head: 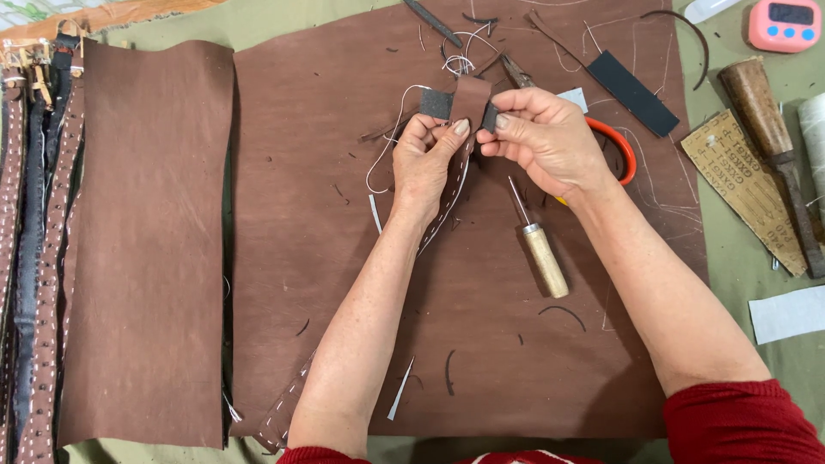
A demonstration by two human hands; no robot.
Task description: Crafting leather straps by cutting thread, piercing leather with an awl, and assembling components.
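Note:
My left hand [423, 159] and my right hand [546, 137] meet over the upper middle of a big brown leather sheet [481, 344]. Together they pinch a brown leather strap [470, 96] with white stitching, folded over a small black strip [436, 104]. The strap runs down under my left forearm to the sheet's lower edge [284, 417]. A white thread [388, 150] hangs from the work. An awl with a light wooden handle [545, 258] lies just below my right hand.
A second brown leather piece [146, 241] lies at left, beside several studded belts [39, 258]. A black strip [632, 92], orange-handled scissors [620, 146], sandpaper [746, 185], a wooden-handled tool [765, 120] and a pink timer [784, 24] sit at right. Leather trimmings are scattered about.

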